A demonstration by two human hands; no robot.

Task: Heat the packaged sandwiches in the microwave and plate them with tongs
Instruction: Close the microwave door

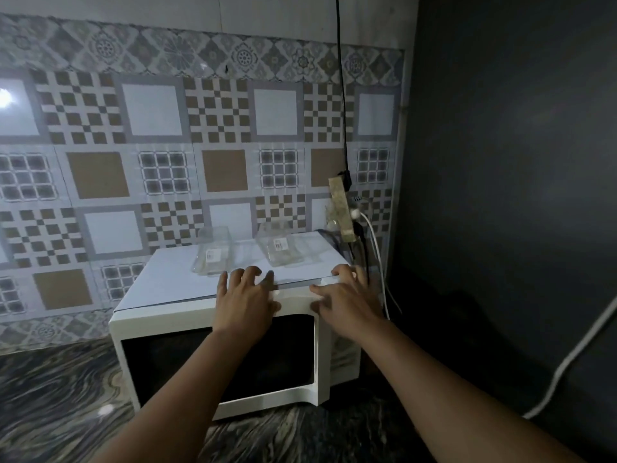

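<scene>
White microwave [220, 359] sits on a dark marbled counter [56, 396], against the patterned tile wall [133, 145], door shut, dark window facing the camera; long axis runs left-right, slightly skewed so the right end sits further back. Two clear sandwich packs on its top panel: left pack [213, 251] near the middle of the top, right pack [282, 247] toward the back right corner, well apart from each other, each with a small white label facing the camera. Long axes run roughly front-to-back; contents too blurred to tell. Left hand [245, 295] lies palm-down over the front top edge of the microwave, fingers spread, tips on the top panel just in front of the left pack, not touching it. Right hand [345, 295] is at the front right corner of the top, fingers loosely spread and curled over the edge above the door seam, holding nothing. Right of the microwave: power strip [341, 208] on the wall with black cable [341, 78] and white cable [379, 255], then a dark wall panel [517, 195].
</scene>
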